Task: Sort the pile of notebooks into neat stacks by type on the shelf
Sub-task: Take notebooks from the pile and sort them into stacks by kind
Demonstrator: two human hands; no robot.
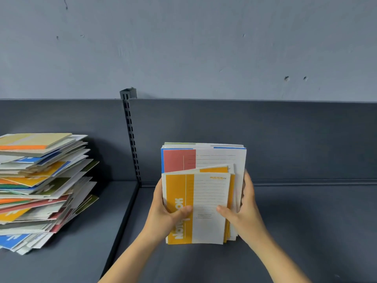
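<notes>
Your left hand [163, 213] and right hand [244, 215] clamp small yellow-and-white paper notebooks [195, 205] fronting larger red-and-white notebooks [204, 158], upright on the dark grey shelf [306, 221], fingers [247, 186] curled round both edges. Loosen unevenly and the smaller covers could slide askew. The leaning unsorted pile [40, 190], well left, may spill if nudged.

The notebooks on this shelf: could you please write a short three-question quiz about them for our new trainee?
1. True or false: the untidy pile lies right of the slotted upright.
2. The front notebook, gripped by the left hand and right hand, is: A green, B yellow, C blue?
3. Fill in: the larger notebook behind it has a ___ panel.
Key: 1 false; 2 B; 3 red.
</notes>
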